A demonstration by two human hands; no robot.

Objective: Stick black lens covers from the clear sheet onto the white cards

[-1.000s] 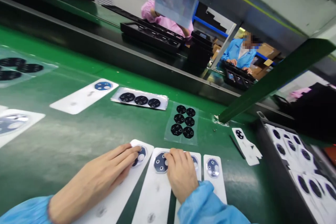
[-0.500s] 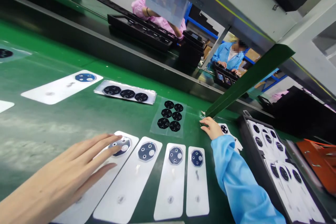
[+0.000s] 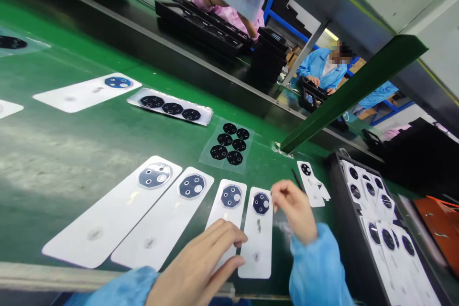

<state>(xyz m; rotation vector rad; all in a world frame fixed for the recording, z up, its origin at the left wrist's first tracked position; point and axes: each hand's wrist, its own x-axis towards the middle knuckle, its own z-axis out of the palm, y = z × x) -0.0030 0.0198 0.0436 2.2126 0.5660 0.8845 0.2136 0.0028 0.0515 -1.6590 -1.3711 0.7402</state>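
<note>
Four white phone back panels lie in a row, each with a dark blue camera cutout film at its top. My left hand (image 3: 210, 260) is over the lower part of the third panel (image 3: 215, 217). Its thumb stands apart from the fingers, and the fingertips are at the left edge of the rightmost panel (image 3: 256, 236). By that panel's upper right corner, my right hand (image 3: 294, 208) is closed with curled fingers; what they hold, if anything, is hidden. The two left panels (image 3: 114, 210) lie uncovered.
Behind the row lie a clear sheet of black camera stickers (image 3: 225, 153) and a stack of sticker strips (image 3: 170, 107). A black tray (image 3: 344, 234) of panels stands right, beside a loose panel (image 3: 311, 191) and a green post (image 3: 344, 100). Co-workers sit beyond the rail.
My left hand has moved right, off the leftmost panel of the row to the third and fourth. My right hand has come back from near the post toward the rightmost panel. The view has shifted.
</note>
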